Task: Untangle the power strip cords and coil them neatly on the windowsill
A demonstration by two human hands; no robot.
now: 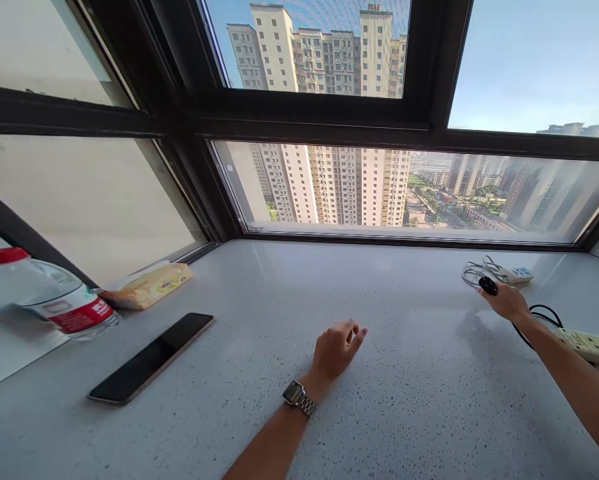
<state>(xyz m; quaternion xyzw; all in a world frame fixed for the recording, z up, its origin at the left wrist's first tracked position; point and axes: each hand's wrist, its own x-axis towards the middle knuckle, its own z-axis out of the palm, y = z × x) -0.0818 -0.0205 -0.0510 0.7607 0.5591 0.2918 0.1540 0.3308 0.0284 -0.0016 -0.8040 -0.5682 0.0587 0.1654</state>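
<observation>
My left hand (335, 351), with a metal-band watch (300, 397) on its wrist, rests on the speckled white sill. Its fingers are loosely curled, and nothing shows in them. Farther off on the right, my right hand (510, 302) is closed on a small glossy black oval object (488, 286); its exact kind is not clear. Just beyond that hand lies a coiled grey-white cable (474, 272), beside a small white power strip (519, 274).
A tablet (152, 357) with a dark screen lies on the left of the sill (259, 427). Behind it are a tissue pack (152, 285) and a clear bottle (62, 293) with a red cap. A cream power strip (592, 345) with a black cord (546, 309) sits at right. Dark-framed windows border the back.
</observation>
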